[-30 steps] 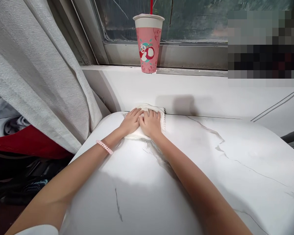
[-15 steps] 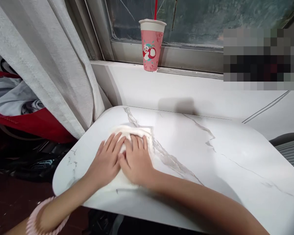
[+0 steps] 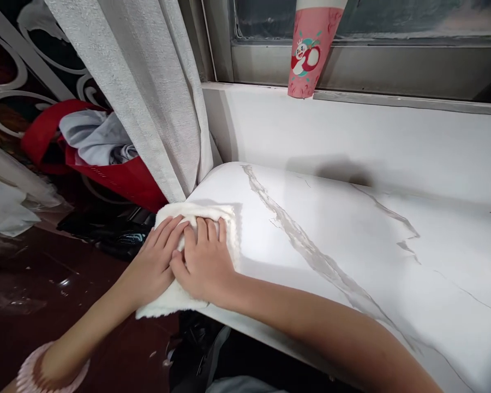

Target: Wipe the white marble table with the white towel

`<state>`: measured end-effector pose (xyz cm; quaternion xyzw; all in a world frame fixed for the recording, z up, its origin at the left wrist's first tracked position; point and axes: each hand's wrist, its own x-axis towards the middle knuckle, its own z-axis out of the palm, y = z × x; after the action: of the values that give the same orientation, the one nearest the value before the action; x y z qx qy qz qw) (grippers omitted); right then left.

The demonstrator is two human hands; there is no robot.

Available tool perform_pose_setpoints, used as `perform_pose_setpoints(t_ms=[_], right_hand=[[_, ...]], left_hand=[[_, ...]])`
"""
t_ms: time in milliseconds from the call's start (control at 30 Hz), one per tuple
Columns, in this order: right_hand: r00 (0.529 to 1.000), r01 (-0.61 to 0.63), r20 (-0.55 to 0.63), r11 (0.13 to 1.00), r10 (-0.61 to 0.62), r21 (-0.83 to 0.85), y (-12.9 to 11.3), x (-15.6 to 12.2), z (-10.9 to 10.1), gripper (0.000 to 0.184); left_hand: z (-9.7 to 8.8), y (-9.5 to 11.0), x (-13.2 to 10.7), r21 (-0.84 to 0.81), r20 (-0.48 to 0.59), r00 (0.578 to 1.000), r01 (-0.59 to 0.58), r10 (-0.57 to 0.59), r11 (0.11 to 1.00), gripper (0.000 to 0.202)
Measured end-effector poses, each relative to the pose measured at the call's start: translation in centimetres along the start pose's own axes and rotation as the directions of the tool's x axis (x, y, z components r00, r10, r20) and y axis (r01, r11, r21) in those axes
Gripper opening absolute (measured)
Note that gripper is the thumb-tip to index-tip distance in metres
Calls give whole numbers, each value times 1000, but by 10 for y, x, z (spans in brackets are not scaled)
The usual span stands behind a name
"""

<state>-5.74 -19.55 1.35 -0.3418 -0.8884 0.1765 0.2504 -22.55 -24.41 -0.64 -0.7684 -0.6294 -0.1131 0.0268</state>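
Note:
A cream-white fluffy cloth [image 3: 167,303] lies spread on the left end of the white marble-patterned table [image 3: 265,240]. Its left and near edges hang past the rim. My left hand [image 3: 153,267] presses flat on the cloth with its fingers stretched out. Beside it, my right hand [image 3: 208,262] also lies flat on the cloth, its thumb meeting the left hand. Both palms cover the middle of the cloth. Around my left wrist is a pink coiled band [image 3: 51,374].
A pink paper cup [image 3: 313,52] stands on the window ledge behind the table. At the left hang a pale curtain [image 3: 147,82] and, behind it, a red bag [image 3: 106,177] with grey fabric inside. Dark items lie beneath the table's front edge.
Both hands have slid the cloth leftward, from well inside the tabletop to its left end and over the edge. The view has turned left, showing more of the bag and floor.

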Motion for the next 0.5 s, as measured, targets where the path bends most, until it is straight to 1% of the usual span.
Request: perform_pose_setpoints(t_ms=[67, 133, 300, 400, 500], right_hand=[[999, -29, -23, 1000, 29, -6, 9, 9, 1, 49], [997, -63, -51, 998, 62, -25, 22, 18, 0, 47], [976, -185, -134, 979, 173, -87, 62, 49, -4, 43], [959, -245, -170, 963, 225, -111, 85, 74, -7, 41], [946, -284, -199, 949, 255, -133, 108, 97, -11, 41]], left_hand=[[3, -3, 18, 10, 9, 1000, -26, 26, 1000, 55], [7, -3, 42, 8, 12, 999, -48, 48, 999, 54], [16, -9, 115, -67, 87, 990, -106, 111, 992, 55], [22, -16, 157, -95, 68, 987, -142, 149, 985, 54], [30, -22, 196, -91, 48, 986, -153, 158, 984, 53]])
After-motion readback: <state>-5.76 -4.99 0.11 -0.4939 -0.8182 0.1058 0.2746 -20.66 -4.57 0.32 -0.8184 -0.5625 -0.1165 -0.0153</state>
